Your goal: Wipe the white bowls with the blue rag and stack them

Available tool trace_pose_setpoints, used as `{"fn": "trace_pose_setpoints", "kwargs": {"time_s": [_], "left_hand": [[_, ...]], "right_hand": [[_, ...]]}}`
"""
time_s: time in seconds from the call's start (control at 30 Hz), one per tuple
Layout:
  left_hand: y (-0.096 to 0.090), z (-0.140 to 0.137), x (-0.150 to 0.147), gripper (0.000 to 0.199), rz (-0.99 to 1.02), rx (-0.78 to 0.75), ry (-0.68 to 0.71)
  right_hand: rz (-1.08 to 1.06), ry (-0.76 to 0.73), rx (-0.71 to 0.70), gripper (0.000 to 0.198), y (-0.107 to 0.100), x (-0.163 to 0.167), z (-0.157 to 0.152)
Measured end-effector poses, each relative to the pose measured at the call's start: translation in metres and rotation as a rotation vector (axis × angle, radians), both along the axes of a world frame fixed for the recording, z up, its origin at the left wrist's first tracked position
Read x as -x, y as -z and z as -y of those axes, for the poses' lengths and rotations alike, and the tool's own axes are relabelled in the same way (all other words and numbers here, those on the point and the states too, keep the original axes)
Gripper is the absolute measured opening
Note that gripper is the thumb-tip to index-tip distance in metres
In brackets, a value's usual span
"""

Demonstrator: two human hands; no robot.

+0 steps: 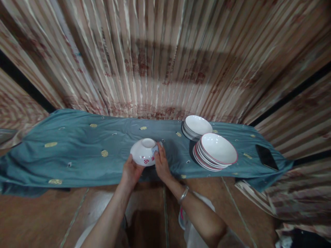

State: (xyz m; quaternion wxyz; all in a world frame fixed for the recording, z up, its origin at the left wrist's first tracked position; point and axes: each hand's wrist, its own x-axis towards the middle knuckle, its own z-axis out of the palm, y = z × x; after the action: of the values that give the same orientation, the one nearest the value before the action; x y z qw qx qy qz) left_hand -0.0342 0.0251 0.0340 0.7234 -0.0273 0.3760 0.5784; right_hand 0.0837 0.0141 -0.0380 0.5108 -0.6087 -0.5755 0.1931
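A white bowl (139, 153) with pink-red patterns on its outside is held tilted, its foot ring facing up, over the near side of the covered table. My left hand (131, 171) grips its lower left rim, thumb on the outer wall. On the other side, my right hand (162, 163) presses a light-blue piece, which looks like a cloth (154, 150), against the bowl's outer wall. Most of that piece is hidden under the fingers. A silver bracelet circles my right wrist.
To the right stands a stack of red-rimmed white bowls (218, 150). Behind it is a second stack of white bowls (198, 125). A black phone-like slab (266, 156) lies near the right end of the teal tablecloth (82, 148). Patterned curtains (155, 62) hang behind.
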Motion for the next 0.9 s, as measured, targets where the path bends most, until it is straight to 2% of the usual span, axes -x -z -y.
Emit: {"fn": "trace_pose_setpoints", "kwargs": {"time_s": [0.17,0.3,0.5,0.67,0.9], "left_hand": [[0.004,0.000,0.000,0.048,0.038,-0.018,0.012],[0.009,-0.001,0.001,0.049,0.053,-0.056,0.032],[0.007,-0.001,0.004,0.048,0.017,-0.070,0.039],[0.007,0.001,0.004,0.048,-0.083,-0.008,0.076],[0.006,0.005,-0.001,0.040,-0.196,0.007,0.098]], "right_hand": [[0.081,-0.002,0.042,0.053,-0.008,0.008,0.016],[0.174,-0.018,0.003,0.056,-0.007,0.015,0.024],[0.340,-0.130,-0.027,0.059,-0.014,0.025,0.042],[0.474,-0.246,-0.098,0.057,-0.024,0.027,0.049],[0.575,-0.312,-0.113,0.053,-0.031,0.027,0.047]]}}
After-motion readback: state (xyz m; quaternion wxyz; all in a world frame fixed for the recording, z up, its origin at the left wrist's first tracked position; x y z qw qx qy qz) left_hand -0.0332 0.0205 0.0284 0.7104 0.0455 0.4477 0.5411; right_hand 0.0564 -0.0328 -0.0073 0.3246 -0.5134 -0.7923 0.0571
